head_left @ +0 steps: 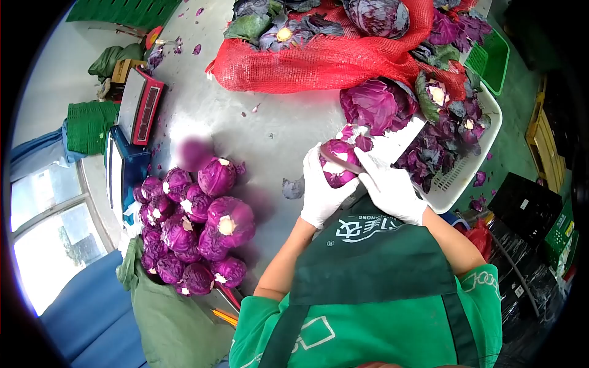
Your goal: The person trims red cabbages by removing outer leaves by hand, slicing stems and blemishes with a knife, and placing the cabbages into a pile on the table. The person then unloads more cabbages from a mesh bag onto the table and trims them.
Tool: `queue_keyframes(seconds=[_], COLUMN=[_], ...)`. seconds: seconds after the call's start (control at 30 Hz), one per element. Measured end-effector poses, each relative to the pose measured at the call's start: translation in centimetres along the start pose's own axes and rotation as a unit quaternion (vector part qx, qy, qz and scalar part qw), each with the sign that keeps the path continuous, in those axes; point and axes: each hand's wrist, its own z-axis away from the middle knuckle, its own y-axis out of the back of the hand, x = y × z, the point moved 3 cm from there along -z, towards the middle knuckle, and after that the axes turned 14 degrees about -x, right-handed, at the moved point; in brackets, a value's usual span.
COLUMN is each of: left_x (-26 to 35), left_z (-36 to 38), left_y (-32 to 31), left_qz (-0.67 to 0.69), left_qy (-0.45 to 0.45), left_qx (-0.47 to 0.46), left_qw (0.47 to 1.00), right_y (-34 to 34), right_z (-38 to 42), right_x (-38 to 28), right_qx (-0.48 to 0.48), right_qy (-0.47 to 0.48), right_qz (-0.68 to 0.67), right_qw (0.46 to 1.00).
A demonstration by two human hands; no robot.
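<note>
A small purple cabbage (338, 174) sits in my gloved left hand (324, 191), whose fingers wrap round its left side. My gloved right hand (388, 185) is closed on a knife (343, 162), with the blade lying across the cabbage near its pale cut stem. A larger purple cabbage (377, 105) with loosened outer leaves rests on the metal table (270, 126) just beyond my hands. Part of the knife handle is hidden by my right fingers.
Many purple cabbages (196, 211) are piled at the left. A red mesh bag (307, 64) with untrimmed cabbages lies at the far side. At the right stands a white basket (451, 191) of leaves. Scales (147, 105) stand at the left edge.
</note>
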Motion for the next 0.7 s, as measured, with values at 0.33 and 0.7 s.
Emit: queue_keyframes(seconds=[0.33, 0.7], left_x=[1.1, -1.8], left_z=[-0.1, 3.2], left_y=[0.1, 0.0], left_qz=[-0.123, 0.011], left_qy=[-0.018, 0.009], left_qx=[0.013, 0.051], left_qw=[0.992, 0.999], right_y=[-1.8, 1.5], right_z=[-2.0, -3.8], right_x=[0.9, 7.4], right_qx=[0.019, 0.126], right_qy=[-0.026, -0.209], right_qz=[0.01, -0.284], right_qw=[0.999, 0.927])
